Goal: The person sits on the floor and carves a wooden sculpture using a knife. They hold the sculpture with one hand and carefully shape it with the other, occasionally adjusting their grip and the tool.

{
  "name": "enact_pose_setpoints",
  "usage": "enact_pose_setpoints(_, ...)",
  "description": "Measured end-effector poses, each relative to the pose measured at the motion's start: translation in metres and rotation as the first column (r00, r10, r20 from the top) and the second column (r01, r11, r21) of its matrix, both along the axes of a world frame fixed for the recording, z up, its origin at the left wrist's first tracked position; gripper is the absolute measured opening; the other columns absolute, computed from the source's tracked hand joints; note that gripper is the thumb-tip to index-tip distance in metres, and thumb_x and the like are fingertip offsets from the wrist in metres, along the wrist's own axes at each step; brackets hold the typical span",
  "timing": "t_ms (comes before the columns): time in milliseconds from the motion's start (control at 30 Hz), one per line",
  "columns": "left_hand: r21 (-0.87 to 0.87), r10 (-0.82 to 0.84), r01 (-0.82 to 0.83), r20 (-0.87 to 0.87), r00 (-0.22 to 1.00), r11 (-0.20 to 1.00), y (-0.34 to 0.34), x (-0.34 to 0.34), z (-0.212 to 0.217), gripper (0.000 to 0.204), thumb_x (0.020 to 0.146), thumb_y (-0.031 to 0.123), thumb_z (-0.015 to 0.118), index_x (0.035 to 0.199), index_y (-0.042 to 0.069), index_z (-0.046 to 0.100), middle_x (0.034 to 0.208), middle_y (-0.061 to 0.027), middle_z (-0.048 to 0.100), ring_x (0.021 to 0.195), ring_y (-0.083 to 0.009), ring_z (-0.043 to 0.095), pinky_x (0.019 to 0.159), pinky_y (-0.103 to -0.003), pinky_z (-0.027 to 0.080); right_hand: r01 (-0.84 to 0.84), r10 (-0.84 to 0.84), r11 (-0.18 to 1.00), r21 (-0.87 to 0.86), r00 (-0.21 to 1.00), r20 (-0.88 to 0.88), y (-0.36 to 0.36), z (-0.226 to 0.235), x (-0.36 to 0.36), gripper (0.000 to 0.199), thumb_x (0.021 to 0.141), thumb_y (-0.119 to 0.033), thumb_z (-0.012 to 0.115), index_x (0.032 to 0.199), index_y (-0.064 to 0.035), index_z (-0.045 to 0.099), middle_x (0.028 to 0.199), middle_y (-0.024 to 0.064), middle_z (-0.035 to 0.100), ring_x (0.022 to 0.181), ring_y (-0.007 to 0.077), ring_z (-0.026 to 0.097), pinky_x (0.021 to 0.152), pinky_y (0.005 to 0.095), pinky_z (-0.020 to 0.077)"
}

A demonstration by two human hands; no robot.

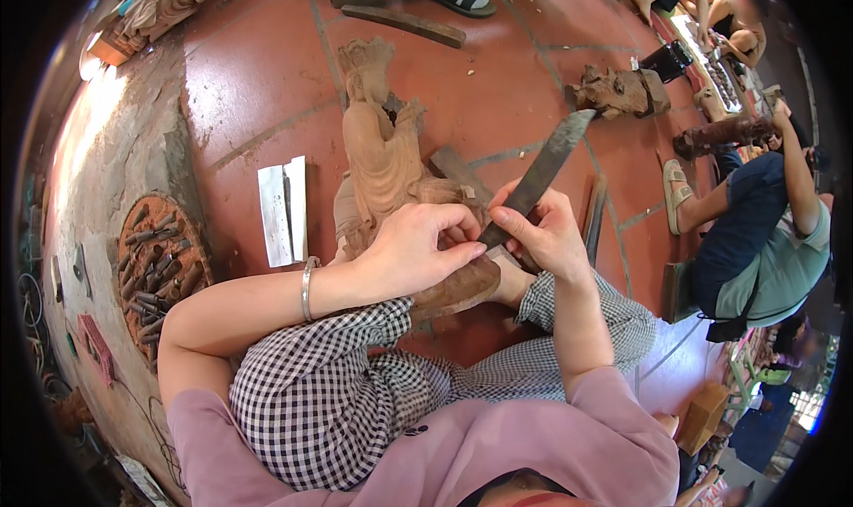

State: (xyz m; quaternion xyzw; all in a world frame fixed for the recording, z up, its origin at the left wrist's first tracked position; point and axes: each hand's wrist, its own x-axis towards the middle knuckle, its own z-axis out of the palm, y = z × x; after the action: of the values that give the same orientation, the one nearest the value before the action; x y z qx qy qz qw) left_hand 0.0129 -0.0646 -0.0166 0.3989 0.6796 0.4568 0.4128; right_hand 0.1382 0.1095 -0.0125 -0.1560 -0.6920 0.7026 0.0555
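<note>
1. Right hand (546, 231): fingers closed round the lower end of a long flat metal file (539, 175). The blade runs up and to the right from the grip; it is dark, dull and worn-looking.
2. Left hand (413, 249): curled, fingers bent down over the base of a wooden statue (384, 147), fingertips meeting the file's lower end. A silver bangle (306, 289) sits on that wrist.
3. Statue: pale reddish wood, unpainted, a robed standing figure with a tall crown-like headdress. It lies tilted away from the person, base at the hands and head pointing up the picture, resting over the checked trouser knees above the red tiled floor (258, 71).
4. Left of the statue: folded white paper (284, 209) flat on the tiles.
5. Further left: round tray of carving tools (160, 271), handles piled loosely.
6. Upper right: another dark carved piece (617, 92) on the floor.
7. Right edge: a seated person (764, 249) in blue trousers.
</note>
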Motion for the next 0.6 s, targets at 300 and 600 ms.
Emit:
enact_pose_setpoints(300,0.108,-0.188,0.155,0.485,0.854,0.982,0.000,0.006,0.027,0.016,0.092,0.014,0.069,0.092,0.001,0.061,0.082,-0.0007,0.067,0.075,-0.0049,0.060,0.068,-0.020,0.049,0.582,-0.183,0.215,0.784,0.813,-0.553,0.004,-0.013,-0.012,0.034,0.083,0.002,0.071,0.116,0.0018,0.063,0.107,0.0108,0.055,0.080,0.0167,0.058,0.062,0.0277,0.0480)
enact_pose_setpoints(600,0.219,-0.638,0.849,-0.577,0.510,0.481,-0.004,0.038,-0.009,0.031,0.074,0.028,0.076,0.087,0.002,0.066,0.093,-0.0126,0.067,0.110,-0.0320,0.060,0.102,-0.049,0.044,0.241,-0.251,0.959,-0.146,0.966,-0.054,-0.023,-0.014,-0.011,0.016,0.093,-0.001,0.063,0.108,0.0038,0.059,0.080,0.0069,0.065,0.070,0.0104,0.064,0.063,0.0234,0.0540)
